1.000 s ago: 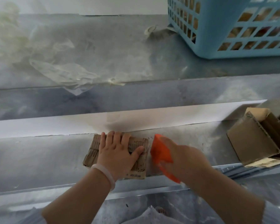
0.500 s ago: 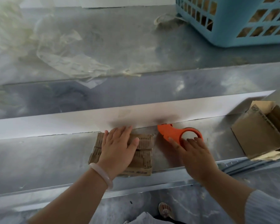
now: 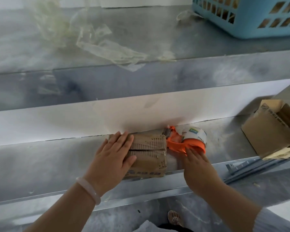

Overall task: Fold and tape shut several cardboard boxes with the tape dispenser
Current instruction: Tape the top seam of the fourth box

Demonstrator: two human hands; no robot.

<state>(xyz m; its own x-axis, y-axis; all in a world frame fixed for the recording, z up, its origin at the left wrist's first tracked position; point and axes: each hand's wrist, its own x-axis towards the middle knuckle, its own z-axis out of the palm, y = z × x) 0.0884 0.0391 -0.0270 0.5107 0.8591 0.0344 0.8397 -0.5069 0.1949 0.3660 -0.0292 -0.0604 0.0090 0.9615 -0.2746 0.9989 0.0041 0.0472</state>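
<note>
**Cardboard box [image 3: 149, 148] pinned flat, tape dispenser [image 3: 177, 143] at its right end**

The metal bench [image 3: 40, 161] carries everything. A blue basket [image 3: 251, 22] stands on its upper level at the far right, and a second, open box [image 3: 271, 129] stands on the lower ledge, well apart from the work. The cardboard box lies on that same ledge against the white strip behind it. Its two flaps are folded in and meet along a seam running left to right.

The orange tape dispenser touches the box's right end, with its cutter at the far corner and its tape roll [image 3: 194, 133] tilted up. The left hand [image 3: 114, 153] lies spread and flat on the left half of the box, fingers straight, pressing the flaps down. The right hand [image 3: 196, 163] rests its fingers on the dispenser's orange frame. Its thumb is hidden, so I cannot tell whether it grips or only touches.

The step in hand looks like starting a strip of tape. It would go best with the tape end stuck low on the right end wall, then drawn leftward along the seam. The flat hand should slide ahead of it so the flaps cannot spring open. The box sits just left of the right hand and beneath the left.
</note>
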